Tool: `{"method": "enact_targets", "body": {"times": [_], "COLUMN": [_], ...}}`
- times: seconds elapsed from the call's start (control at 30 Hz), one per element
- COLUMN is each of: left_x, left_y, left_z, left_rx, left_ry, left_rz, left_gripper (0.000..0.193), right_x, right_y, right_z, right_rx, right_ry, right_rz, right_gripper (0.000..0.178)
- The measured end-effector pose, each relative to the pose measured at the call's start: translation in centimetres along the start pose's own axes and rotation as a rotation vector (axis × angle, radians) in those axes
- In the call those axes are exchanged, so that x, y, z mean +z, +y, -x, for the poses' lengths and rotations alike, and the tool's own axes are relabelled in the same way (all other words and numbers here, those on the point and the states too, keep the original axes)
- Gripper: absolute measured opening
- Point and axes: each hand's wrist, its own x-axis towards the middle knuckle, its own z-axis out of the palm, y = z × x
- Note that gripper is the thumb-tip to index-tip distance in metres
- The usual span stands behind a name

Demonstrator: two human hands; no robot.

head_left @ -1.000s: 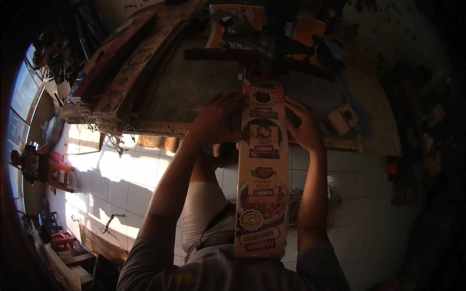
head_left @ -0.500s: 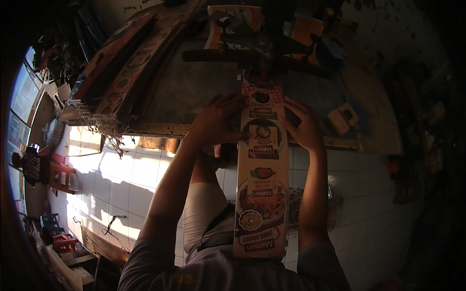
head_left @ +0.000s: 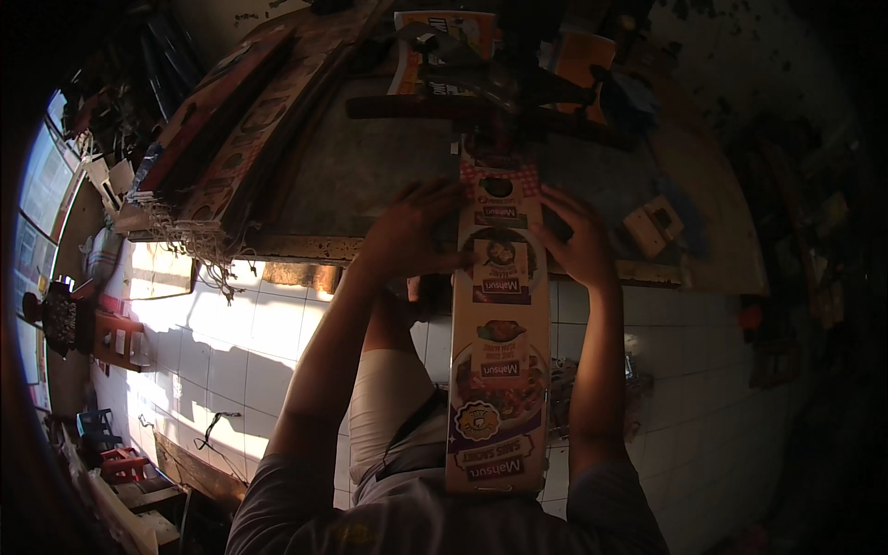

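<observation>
The fingers of your left hand (head_left: 402,231) are spread loosely, with the tips and thumb against the left side of the long printed piece (head_left: 500,314). The fingers of your right hand (head_left: 583,242) are likewise apart, meeting its right side opposite. Neither set is curled into a fist; how hard they press you cannot tell from here. The piece lies between them, its near end running back from the fingers to your dark shirt (head_left: 407,518) and its far end extending past your fingertips.

Beneath your fingers is the dark worktop (head_left: 356,157), its front edge just on your side of them. To the right of your right fingers sits a wooden block (head_left: 653,227) with a hole in it. Beyond both sets of fingers, a dark bar (head_left: 398,108) stands crosswise near the piece's far end. Left of your left fingers, long printed boards (head_left: 254,129) lie slanted, loose strings (head_left: 217,250) hanging from their near ends. Farther past your fingertips are two orange sheets, one to the left (head_left: 467,32) and one to the right (head_left: 583,65). Well off to the left of your fingers, a reddish stool (head_left: 120,338) stands on the sunlit tiled floor (head_left: 213,314).
</observation>
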Motion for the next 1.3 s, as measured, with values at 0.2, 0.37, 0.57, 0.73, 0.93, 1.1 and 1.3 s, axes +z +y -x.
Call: {"method": "enact_targets", "body": {"times": [0.2,0.37,0.57,0.73,0.93,1.1,1.3], "left_x": [-0.12,-0.35,-0.26,0.24,0.26,0.13,0.07], "left_y": [0.1,0.3,-0.18,-0.65,-0.46,-0.27,-0.42], "left_z": [0.13,0.22,0.34,0.21,0.12,0.1,0.07], "left_rx": [-0.002,-0.014,0.007,0.029,0.026,0.019,0.028], "left_ry": [0.007,0.014,0.013,0.006,0.001,-0.003,0.011], "left_rz": [0.007,0.008,0.031,0.007,-0.011,-0.015,-0.006], "left_gripper": [0.093,0.089,0.091,0.091,0.093,0.093,0.093], "right_x": [-0.15,0.22,0.52,0.15,0.17,0.09,0.04], "right_y": [-0.4,-0.07,0.17,-0.26,0.03,0.12,-0.23], "right_z": [-0.05,-0.09,0.23,0.07,0.03,0.01,0.1], "right_rx": [-0.018,-0.023,0.013,0.006,-0.019,-0.038,0.0], "right_ry": [0.013,0.02,0.022,0.015,0.024,0.018,0.015], "right_rz": [0.039,0.03,-0.051,-0.008,0.001,0.019,0.033], "right_gripper": [0.052,0.052,0.053,0.054,0.053,0.053,0.052]}}
